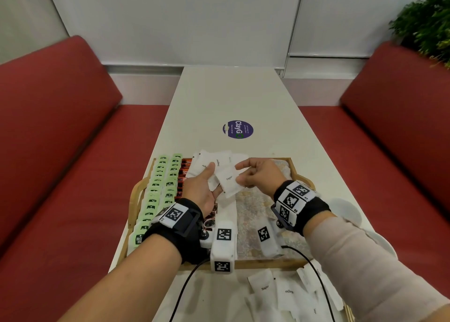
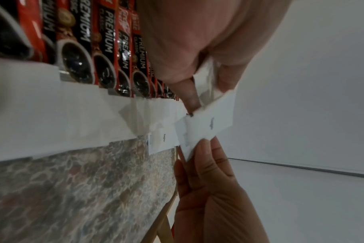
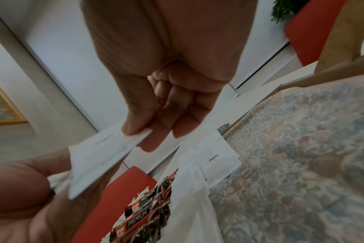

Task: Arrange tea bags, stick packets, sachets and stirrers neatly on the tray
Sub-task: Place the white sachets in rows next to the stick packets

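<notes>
White bench [image 1: 243,97] carries a wooden tray [image 1: 295,169] where green tea bags [image 1: 155,188], "PREMIUM" stick packets [image 2: 106,41] and "Sugar" sachets [image 1: 207,162] are lined, while one sachet [image 1: 229,180] is pinched by right hand [image 1: 261,173] fingers and several are gripped by the left hand [image 1: 199,190].

A long white table [image 1: 233,97] runs away from the camera to a pale wall [image 1: 170,17] fitted with white roller blinds [image 1: 353,17]. Red upholstered benches [image 1: 48,127] flank the table on both sides. A round purple sticker [image 1: 238,129] lies at the table's centre. A green plant [image 1: 426,22] stands behind the bench right of the table. Lighting is even and diffuse.
</notes>
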A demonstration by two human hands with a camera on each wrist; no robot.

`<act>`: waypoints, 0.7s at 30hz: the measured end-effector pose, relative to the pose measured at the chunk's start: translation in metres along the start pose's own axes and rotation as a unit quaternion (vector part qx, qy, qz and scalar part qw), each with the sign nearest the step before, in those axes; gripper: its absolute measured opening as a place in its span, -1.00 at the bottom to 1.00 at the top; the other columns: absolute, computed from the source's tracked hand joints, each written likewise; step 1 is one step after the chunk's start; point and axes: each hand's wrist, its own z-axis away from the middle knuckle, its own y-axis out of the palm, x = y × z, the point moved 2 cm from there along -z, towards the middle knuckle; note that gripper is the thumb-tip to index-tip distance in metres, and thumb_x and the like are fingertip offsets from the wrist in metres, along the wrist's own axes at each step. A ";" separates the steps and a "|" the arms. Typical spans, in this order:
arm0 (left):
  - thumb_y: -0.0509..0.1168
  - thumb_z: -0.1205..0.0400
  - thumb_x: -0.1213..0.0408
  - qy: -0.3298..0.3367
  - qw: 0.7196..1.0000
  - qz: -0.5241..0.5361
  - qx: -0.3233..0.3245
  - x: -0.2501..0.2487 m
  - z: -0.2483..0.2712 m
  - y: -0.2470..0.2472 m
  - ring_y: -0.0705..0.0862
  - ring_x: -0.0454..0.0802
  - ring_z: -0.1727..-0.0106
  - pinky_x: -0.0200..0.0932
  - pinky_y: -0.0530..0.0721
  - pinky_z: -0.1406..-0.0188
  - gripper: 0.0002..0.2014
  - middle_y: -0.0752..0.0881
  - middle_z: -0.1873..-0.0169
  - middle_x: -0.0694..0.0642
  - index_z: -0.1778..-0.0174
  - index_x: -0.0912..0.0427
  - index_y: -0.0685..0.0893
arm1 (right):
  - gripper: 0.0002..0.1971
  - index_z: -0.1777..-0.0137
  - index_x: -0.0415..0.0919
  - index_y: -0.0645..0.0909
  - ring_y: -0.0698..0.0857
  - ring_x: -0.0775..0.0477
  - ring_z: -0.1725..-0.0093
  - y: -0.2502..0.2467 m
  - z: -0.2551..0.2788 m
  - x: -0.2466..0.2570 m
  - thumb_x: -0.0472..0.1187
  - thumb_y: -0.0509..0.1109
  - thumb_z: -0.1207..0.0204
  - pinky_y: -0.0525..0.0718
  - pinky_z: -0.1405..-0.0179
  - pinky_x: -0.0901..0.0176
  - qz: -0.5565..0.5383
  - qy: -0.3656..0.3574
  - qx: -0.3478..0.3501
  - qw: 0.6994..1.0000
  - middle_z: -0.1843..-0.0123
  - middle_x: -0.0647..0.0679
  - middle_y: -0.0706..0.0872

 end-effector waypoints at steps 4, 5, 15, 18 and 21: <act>0.28 -0.66 0.39 0.013 1.000 -0.013 -0.013 -0.003 -0.005 0.000 0.78 0.12 0.03 -0.02 0.81 0.27 -0.79 0.77 -0.07 0.22 -0.21 0.25 0.65 | -0.78 0.13 -0.12 0.65 0.63 0.21 0.53 -0.001 -0.008 -0.008 -0.47 0.47 -0.43 0.56 0.42 0.42 0.012 0.021 -0.048 0.999 0.53 0.11 0.69; 0.29 -0.66 0.38 0.011 1.000 -0.018 -0.019 -0.004 -0.006 -0.002 0.78 0.13 0.07 -0.03 0.81 0.24 -0.80 0.77 -0.05 0.21 -0.20 0.25 0.65 | -0.81 0.17 -0.13 0.65 0.63 0.16 0.51 -0.004 -0.013 -0.014 -0.46 0.46 -0.43 0.58 0.39 0.38 0.009 0.033 -0.086 0.996 0.48 0.08 0.68; 0.32 -0.64 0.38 0.000 0.999 -0.016 -0.036 -0.008 -0.013 -0.020 0.78 0.19 0.06 0.02 0.79 0.14 -0.77 0.75 -0.12 0.28 -0.21 0.29 0.64 | -0.80 0.25 -0.18 0.53 0.65 -0.12 0.40 -0.004 -0.033 -0.051 -0.47 0.37 -0.50 0.73 0.28 -0.06 0.013 0.212 -0.169 0.962 0.27 -0.19 0.69; 0.31 -0.65 0.38 -0.002 0.999 -0.016 -0.038 -0.008 -0.014 -0.022 0.78 0.18 0.08 0.01 0.80 0.16 -0.76 0.75 -0.13 0.29 -0.23 0.29 0.64 | -0.80 0.25 -0.20 0.52 0.64 -0.12 0.45 0.001 -0.036 -0.054 -0.48 0.36 -0.50 0.70 0.38 0.04 0.010 0.227 -0.167 0.959 0.28 -0.21 0.69; 0.30 -0.66 0.38 -0.005 0.999 -0.019 -0.035 -0.008 -0.015 -0.024 0.78 0.17 0.09 -0.03 0.81 0.23 -0.75 0.76 -0.10 0.29 -0.25 0.30 0.64 | -0.77 0.24 -0.18 0.48 0.61 -0.10 0.48 0.003 -0.040 -0.055 -0.49 0.35 -0.52 0.61 0.61 0.21 -0.001 0.230 -0.165 0.959 0.28 -0.20 0.66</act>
